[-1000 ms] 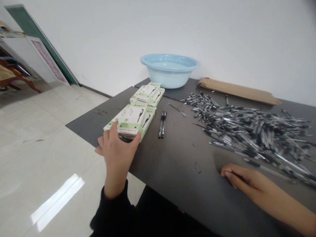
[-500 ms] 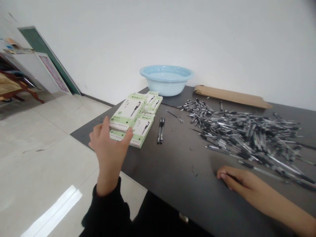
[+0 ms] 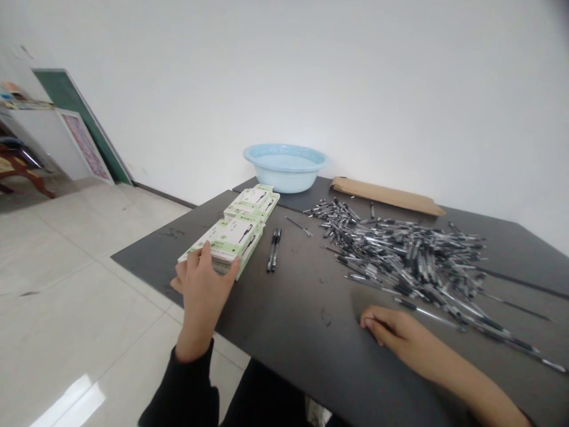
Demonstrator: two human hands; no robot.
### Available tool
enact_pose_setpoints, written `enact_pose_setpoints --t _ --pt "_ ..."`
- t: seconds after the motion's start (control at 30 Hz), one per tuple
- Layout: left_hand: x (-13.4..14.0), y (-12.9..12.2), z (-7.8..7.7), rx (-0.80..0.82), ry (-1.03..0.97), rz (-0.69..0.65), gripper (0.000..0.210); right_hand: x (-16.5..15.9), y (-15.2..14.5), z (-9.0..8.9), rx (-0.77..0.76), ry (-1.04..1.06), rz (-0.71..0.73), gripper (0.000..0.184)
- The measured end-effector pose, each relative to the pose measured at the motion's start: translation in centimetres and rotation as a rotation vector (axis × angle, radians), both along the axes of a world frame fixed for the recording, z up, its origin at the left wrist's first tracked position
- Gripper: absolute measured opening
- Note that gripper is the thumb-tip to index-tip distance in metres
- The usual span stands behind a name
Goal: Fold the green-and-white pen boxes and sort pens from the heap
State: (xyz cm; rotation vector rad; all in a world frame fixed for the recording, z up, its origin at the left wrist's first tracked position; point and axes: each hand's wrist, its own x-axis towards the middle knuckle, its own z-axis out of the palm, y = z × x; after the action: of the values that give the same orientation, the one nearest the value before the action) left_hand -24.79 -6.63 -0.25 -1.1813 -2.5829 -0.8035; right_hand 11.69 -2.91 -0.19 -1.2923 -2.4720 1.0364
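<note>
My left hand [image 3: 207, 286] grips the near end of a green-and-white pen box [image 3: 231, 237], thumb on the right side and fingers over the left. That box sits on top of another similar box at the near end of the group. Behind it lie more boxes of the same kind [image 3: 253, 201], printed with a black pen. To their right, two black gel pens [image 3: 274, 251] lie side by side. My right hand [image 3: 391, 330] rests on the dark table [image 3: 302, 320] with its fingers curled in, and I see nothing in it. It is just in front of a large pile of pens [image 3: 413, 249].
A light blue basin [image 3: 287, 178] stands at the back against the wall. Right of it lies a flat brown cardboard piece [image 3: 386, 196]. A thin loose pen part [image 3: 299, 225] lies near the two pens. The table's left edge drops to a tiled floor [image 3: 89, 296].
My left hand has brought the top pen box down and toward me, onto the near box. My right hand stays resting on the table. The whole view has shifted slightly.
</note>
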Motion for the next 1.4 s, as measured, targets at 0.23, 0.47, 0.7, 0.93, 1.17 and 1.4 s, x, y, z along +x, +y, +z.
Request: enact_pose_setpoints --t 0.23,0.47,0.7,0.93,1.17,1.4 --pt "1.1 -0.4 0.1 0.062 0.047 -0.005 0.084 0.1 0.2 0.3 -0.022 0.001 0.000 0.025" --pt "4.8 0.1 0.9 0.228 0.103 -0.384 0.039 0.4 0.4 -0.3 -0.057 0.074 -0.015 0.025" --pt "14.7 3.6 5.4 0.191 0.004 -0.785 0.025 2.9 1.6 0.3 0.005 0.317 -0.146 0.028" --pt "20.8 9.9 4.3 -0.001 -0.155 -0.981 0.035 6.3 3.0 1.5 0.463 0.051 -0.335 0.020" --pt "20.2 9.7 2.2 -0.048 -0.149 -0.978 0.042 7.8 2.9 2.1 0.475 -0.250 -0.357 0.027" --pt "20.1 9.3 2.1 -0.095 -0.179 -0.983 0.045 7.3 3.3 1.0 0.388 -0.452 -0.328 0.022"
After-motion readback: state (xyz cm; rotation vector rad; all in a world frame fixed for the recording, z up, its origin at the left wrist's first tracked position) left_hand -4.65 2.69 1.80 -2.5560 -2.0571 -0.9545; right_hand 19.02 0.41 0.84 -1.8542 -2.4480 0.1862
